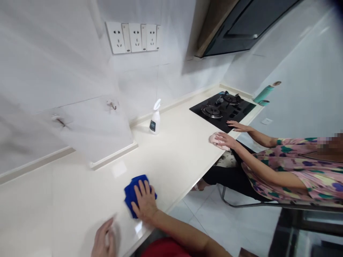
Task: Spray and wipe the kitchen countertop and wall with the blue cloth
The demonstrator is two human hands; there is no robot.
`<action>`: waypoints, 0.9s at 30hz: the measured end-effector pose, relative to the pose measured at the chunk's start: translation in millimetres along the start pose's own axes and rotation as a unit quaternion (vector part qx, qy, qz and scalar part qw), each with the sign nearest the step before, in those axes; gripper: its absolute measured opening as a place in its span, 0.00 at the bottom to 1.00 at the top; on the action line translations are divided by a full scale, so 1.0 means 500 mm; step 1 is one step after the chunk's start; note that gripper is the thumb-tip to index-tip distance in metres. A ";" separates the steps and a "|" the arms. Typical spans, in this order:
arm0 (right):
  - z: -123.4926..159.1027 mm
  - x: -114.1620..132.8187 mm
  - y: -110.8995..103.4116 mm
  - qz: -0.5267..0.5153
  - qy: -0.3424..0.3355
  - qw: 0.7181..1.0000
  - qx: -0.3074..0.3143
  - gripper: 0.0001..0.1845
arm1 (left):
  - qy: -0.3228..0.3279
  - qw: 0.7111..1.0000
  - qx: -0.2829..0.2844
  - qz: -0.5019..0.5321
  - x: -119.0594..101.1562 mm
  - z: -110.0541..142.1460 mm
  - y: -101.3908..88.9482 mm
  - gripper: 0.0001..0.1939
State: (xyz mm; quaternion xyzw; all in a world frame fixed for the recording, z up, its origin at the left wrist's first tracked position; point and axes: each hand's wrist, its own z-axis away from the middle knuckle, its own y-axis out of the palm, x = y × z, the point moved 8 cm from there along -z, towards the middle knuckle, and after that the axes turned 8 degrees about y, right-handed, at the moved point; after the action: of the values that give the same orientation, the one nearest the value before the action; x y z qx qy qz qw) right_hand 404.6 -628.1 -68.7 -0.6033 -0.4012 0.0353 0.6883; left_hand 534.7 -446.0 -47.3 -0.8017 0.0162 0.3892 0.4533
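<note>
My right hand [146, 203] rests on top of a folded blue cloth [131, 194], palm down and fingers spread over it. The cloth lies flat on the cream countertop [171, 153], near its front edge. To the left, at the bottom of the view, my left hand [104, 238] is over the counter, slightly blurred. Its fingers are partly bent with a gap between them, and no object shows in it. A white spray bottle [155, 119] with a dark label stands upright by the wall, beyond the cloth.
On the right a seated person's hand [225, 138] presses a pale pink cloth [214, 139]; the other hand [238, 126] touches a black gas hob [223, 107]. Green rolls [264, 94] stand beyond it. A wall ledge [115, 157] juts into the counter. Above hangs a dark range hood [241, 28].
</note>
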 end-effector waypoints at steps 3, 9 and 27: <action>0.007 0.079 0.016 -0.138 -0.091 0.985 0.045 0.25 | 0.101 0.995 0.008 0.008 -0.089 -0.062 0.047 0.18; 0.024 -0.109 -0.046 -0.279 0.012 0.959 -0.053 0.21 | 0.131 0.981 -0.002 -0.141 -0.107 -0.075 0.142 0.24; 0.100 -0.213 -0.022 -0.105 -0.063 0.986 -0.110 0.17 | 0.048 0.950 -0.006 -0.308 0.067 0.093 -0.031 0.35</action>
State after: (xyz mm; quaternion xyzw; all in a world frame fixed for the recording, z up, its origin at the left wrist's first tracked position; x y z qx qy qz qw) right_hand 298.1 -647.8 -116.1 -0.6262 -0.5065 -0.0434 0.5911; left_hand 535.6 -391.4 -70.8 -0.7882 -0.2118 0.1918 0.5450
